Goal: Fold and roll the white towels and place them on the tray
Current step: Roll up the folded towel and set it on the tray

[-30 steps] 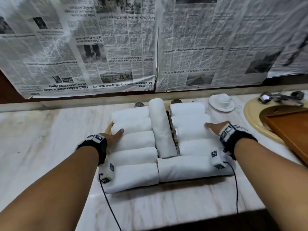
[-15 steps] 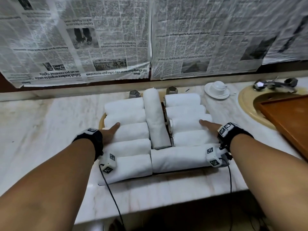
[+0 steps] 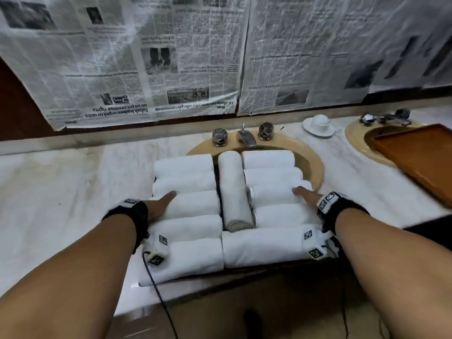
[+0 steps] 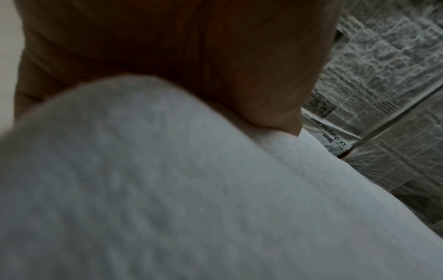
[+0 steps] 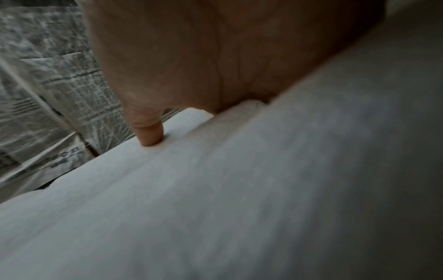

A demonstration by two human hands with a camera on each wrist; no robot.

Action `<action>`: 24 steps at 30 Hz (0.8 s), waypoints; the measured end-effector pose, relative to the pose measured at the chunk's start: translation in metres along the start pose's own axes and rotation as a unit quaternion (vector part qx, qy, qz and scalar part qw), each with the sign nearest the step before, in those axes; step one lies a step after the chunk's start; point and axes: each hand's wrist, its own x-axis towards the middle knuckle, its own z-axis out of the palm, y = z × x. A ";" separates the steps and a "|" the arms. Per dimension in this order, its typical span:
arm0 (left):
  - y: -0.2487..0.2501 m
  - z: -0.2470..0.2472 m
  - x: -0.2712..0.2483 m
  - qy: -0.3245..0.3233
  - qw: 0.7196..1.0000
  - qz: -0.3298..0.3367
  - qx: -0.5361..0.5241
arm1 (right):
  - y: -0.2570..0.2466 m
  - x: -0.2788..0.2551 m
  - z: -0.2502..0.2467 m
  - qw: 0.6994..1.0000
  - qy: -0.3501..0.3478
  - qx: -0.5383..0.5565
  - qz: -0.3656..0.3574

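Observation:
Several rolled white towels [image 3: 188,204] fill a wooden tray [image 3: 256,269], of which only a dark front edge shows. One long roll [image 3: 234,189] lies lengthwise down the middle. My left hand [image 3: 159,204] holds the tray's left side, thumb lying on a towel. My right hand [image 3: 305,195] holds the right side the same way; the fingers of both hands are hidden below. In the left wrist view my palm [image 4: 191,47] sits against a towel [image 4: 191,189]. In the right wrist view my thumb tip [image 5: 151,136] presses into a towel [image 5: 215,189].
Behind the tray are a beige sink basin [image 3: 314,167] and its faucet [image 3: 247,138] with two knobs. A white cup on a saucer [image 3: 318,124] stands at the back right. A second wooden tray [image 3: 415,157] lies over another sink at far right. Newspaper covers the wall.
The tray of towels has come toward me with both hands on it, uncovering the sink basin and faucet behind; its front now hangs over the counter edge.

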 end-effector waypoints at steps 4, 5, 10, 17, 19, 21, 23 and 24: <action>-0.072 -0.067 -0.003 0.010 1.000 -0.017 0.021 | -0.015 -0.072 0.068 0.999 -0.046 0.005 -0.009; -0.091 -0.083 -0.005 0.014 0.999 -0.027 0.013 | -0.016 -0.072 0.085 0.998 -0.061 0.011 -0.018; -0.172 -0.151 -0.030 0.063 0.997 -0.041 -0.018 | -0.046 -0.146 0.164 0.992 -0.116 -0.008 -0.037; -0.239 -0.213 -0.036 0.076 0.994 -0.048 -0.053 | -0.082 -0.199 0.235 0.984 -0.134 -0.059 -0.099; -0.249 -0.223 -0.035 0.079 0.993 -0.058 -0.060 | -0.078 -0.165 0.255 0.980 -0.123 -0.073 -0.139; -0.255 -0.229 -0.034 0.083 0.992 -0.078 -0.059 | -0.071 -0.128 0.270 0.978 -0.132 -0.079 -0.144; -0.260 -0.236 -0.028 0.068 0.991 -0.090 -0.075 | -0.076 -0.160 0.273 0.981 -0.126 -0.073 -0.125; -0.265 -0.240 -0.022 0.066 0.989 -0.105 -0.080 | -0.082 -0.183 0.270 0.981 -0.120 -0.075 -0.131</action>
